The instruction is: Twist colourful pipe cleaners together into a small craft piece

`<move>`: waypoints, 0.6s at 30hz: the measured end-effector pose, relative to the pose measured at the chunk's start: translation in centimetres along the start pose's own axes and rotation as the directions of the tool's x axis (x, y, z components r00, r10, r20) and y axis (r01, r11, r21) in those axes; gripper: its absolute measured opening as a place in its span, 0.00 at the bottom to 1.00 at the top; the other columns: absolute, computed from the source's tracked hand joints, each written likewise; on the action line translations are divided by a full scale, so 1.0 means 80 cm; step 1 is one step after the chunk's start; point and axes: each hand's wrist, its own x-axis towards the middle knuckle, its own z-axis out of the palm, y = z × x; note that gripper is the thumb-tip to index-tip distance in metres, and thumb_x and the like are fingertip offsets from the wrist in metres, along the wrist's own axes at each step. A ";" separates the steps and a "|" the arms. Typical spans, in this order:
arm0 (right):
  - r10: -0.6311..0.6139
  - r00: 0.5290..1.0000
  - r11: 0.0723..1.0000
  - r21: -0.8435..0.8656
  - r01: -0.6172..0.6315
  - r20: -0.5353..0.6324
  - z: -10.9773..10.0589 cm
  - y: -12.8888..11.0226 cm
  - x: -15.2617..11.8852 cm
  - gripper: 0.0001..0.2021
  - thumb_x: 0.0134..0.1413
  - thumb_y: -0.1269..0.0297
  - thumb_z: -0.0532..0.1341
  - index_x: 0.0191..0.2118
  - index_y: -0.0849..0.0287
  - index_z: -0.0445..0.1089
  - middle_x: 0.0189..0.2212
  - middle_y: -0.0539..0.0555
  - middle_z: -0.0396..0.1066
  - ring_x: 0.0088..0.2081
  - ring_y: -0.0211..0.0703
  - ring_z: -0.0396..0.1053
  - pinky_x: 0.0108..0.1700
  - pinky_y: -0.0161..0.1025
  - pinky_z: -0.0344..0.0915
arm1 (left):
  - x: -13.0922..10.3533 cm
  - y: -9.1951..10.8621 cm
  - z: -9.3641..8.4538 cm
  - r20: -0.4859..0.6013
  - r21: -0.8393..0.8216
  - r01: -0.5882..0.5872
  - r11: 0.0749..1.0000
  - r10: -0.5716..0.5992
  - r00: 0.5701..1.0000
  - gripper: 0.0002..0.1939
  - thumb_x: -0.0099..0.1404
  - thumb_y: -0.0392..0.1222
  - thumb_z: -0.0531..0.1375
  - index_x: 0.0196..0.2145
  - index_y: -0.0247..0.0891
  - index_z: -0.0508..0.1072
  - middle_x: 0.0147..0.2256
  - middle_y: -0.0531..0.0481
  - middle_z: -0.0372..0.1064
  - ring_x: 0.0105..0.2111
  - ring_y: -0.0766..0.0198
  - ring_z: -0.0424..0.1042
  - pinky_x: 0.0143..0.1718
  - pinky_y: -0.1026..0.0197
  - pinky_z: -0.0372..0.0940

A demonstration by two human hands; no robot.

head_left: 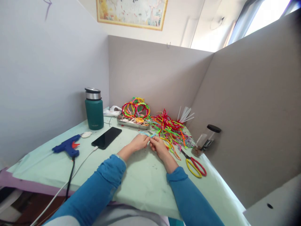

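My left hand (139, 142) and my right hand (159, 147) meet over the middle of the table, fingers closed in a pinch. Between them they grip a light blue pipe cleaner (152, 136), part of which curves out beyond the fingertips. Just past my right hand lies a tangled heap of bright pipe cleaners (168, 125) in red, green, yellow and orange. Scissors (196, 166) with one red and one yellow handle rest to the right of that hand. How the fingertips press on the blue piece is partly hidden.
A metal tray (131, 124) at the back carries colourful pipe cleaner rings (135, 110). On the left are a green flask (94, 113), a phone (107, 137) with its cable and a blue glue gun (68, 146). White sticks (185, 115) and a tilted clear jar (208, 139) stand right.
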 end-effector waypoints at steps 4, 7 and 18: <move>-0.008 1.000 1.000 0.004 0.008 0.006 0.000 0.001 0.001 0.12 0.47 0.57 0.61 0.24 0.59 0.60 0.16 0.45 0.63 0.13 0.28 0.53 0.16 0.31 0.42 | 0.000 0.001 -0.001 -0.005 0.000 -0.003 1.000 0.003 1.000 0.27 0.66 0.48 0.42 0.19 0.35 0.70 0.18 0.49 0.67 0.21 0.66 0.63 0.28 0.64 0.54; -0.011 1.000 1.000 0.001 0.011 0.006 0.000 0.001 0.001 0.12 0.47 0.57 0.60 0.24 0.59 0.61 0.16 0.45 0.62 0.13 0.28 0.53 0.16 0.31 0.42 | 0.000 0.002 -0.001 -0.003 -0.003 -0.003 1.000 0.003 1.000 0.27 0.66 0.47 0.42 0.19 0.35 0.70 0.18 0.49 0.67 0.21 0.66 0.63 0.28 0.64 0.54; -0.002 1.000 1.000 -0.003 0.002 0.000 0.001 -0.002 0.000 0.12 0.47 0.56 0.61 0.24 0.59 0.60 0.16 0.45 0.62 0.13 0.28 0.53 0.16 0.31 0.42 | 0.000 0.001 -0.001 -0.015 -0.008 -0.013 1.000 0.013 1.000 0.27 0.66 0.47 0.42 0.18 0.35 0.70 0.18 0.49 0.66 0.20 0.66 0.63 0.28 0.64 0.54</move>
